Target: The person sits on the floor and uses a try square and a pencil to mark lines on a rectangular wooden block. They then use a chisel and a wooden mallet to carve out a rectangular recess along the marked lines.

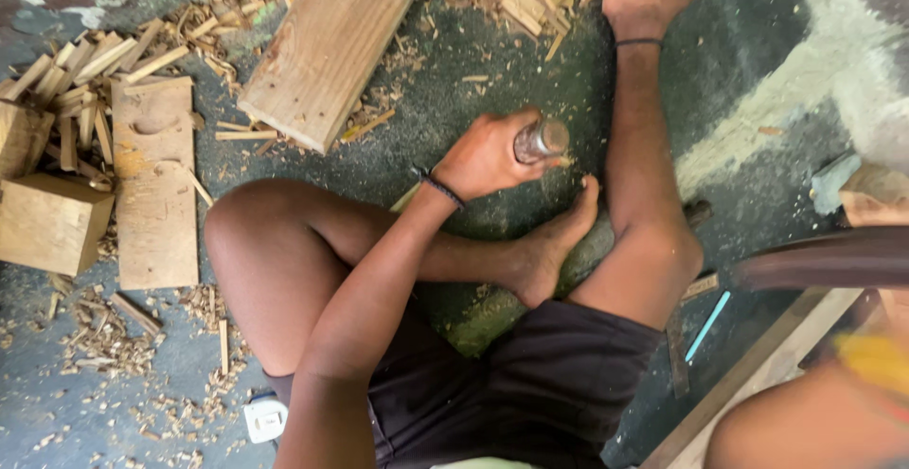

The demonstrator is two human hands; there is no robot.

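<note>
A: What is the left hand [485, 157] doing at the centre of the frame?

B: Its fingers are wrapping tight around a round tool handle [542, 138], the blunt end pointing right. The person is sitting on the floor [454, 62], and the handle is hanging just above the foot [554, 242], likely so the tool meets work braced down there; what lies under it cannot be told.

A: And the arm?

B: The forearm is rising from the lower middle, crossing over the bent knee, wrist angling right, a dark wristband [443, 190] circling it.

A: The right hand?

B: It is lying outside the picture; only a blurred arm is showing at the lower right.

A: Around them?

B: A wide plank [331, 43] is lying at the upper middle, a wood block [52, 223] and a flat board [156, 185] at the left, shavings scattering about.
</note>
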